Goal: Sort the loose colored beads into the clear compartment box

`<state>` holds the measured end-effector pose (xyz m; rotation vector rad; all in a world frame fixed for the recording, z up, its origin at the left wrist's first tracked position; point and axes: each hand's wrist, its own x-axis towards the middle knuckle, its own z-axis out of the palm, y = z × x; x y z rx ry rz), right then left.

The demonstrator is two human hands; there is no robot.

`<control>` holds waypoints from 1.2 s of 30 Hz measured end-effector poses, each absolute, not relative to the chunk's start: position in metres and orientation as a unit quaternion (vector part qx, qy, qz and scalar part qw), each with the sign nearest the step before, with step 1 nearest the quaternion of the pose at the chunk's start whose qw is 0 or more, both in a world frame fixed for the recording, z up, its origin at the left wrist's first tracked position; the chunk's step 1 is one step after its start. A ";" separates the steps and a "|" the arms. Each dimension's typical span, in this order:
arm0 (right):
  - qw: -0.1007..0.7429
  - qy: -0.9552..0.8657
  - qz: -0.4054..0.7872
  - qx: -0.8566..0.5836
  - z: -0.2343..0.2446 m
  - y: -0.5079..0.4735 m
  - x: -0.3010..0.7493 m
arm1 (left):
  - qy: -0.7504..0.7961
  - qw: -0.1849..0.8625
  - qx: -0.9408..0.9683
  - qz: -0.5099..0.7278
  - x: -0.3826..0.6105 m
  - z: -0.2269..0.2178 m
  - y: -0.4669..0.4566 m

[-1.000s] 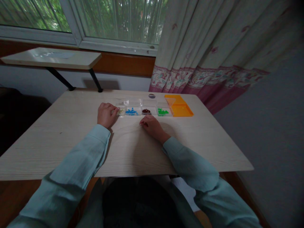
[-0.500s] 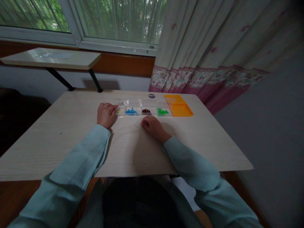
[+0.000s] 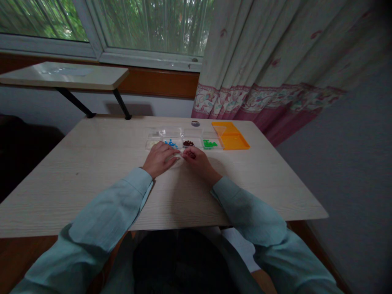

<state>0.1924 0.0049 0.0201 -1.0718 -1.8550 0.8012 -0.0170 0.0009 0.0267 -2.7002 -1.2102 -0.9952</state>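
My left hand (image 3: 161,159) reaches over the front of a clear plastic compartment box (image 3: 192,133), its thumb and forefinger drawn close together at the tips of the other hand. Anything between them is too small to make out. My right hand (image 3: 199,163) is curled closed just in front of the box, with dark reddish spots showing among its fingers; what it grips is unclear. In the box's front row lie pale bits (image 3: 150,144), blue beads (image 3: 170,143), dark red beads (image 3: 188,143) and green beads (image 3: 210,143). My left hand partly covers the pale and blue compartments.
An open orange case (image 3: 234,141) lies right of the box. Behind the box sits a small round dark object (image 3: 195,123). A raised shelf (image 3: 101,78) on black legs stands at the back left of the wooden table (image 3: 263,183). A curtain (image 3: 245,94) hangs behind.
My left hand has moved right and slightly toward me, from the pale compartment at the box's left end to the fingertips of my right hand. The right hand has barely shifted.
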 end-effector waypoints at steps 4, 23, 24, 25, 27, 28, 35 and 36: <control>0.405 -0.742 0.333 -0.417 0.020 0.003 0.190 | -0.382 -0.005 -0.869 -0.315 -0.003 0.026 -0.005; 0.362 -0.796 0.193 -0.445 0.014 0.012 0.204 | -0.413 -0.003 -0.854 -0.316 -0.026 0.022 0.010; 0.352 -0.798 0.176 -0.456 0.012 0.013 0.204 | -0.422 -0.001 -0.847 -0.324 -0.029 0.022 0.011; 0.339 -0.802 0.160 -0.465 0.010 0.013 0.203 | -0.430 0.001 -0.840 -0.331 -0.032 0.022 0.013; 0.315 -0.811 0.128 -0.476 0.007 0.015 0.202 | -0.446 0.001 -0.828 -0.340 -0.038 0.021 0.016; 0.306 -0.816 0.114 -0.478 0.006 0.015 0.200 | -0.455 0.001 -0.821 -0.344 -0.040 0.021 0.017; 0.282 -0.823 0.074 -0.488 0.003 0.015 0.195 | -0.487 0.004 -0.792 -0.367 -0.052 0.021 0.023; 0.277 -0.823 0.075 -0.489 0.003 0.015 0.195 | -0.490 0.004 -0.791 -0.366 -0.053 0.021 0.023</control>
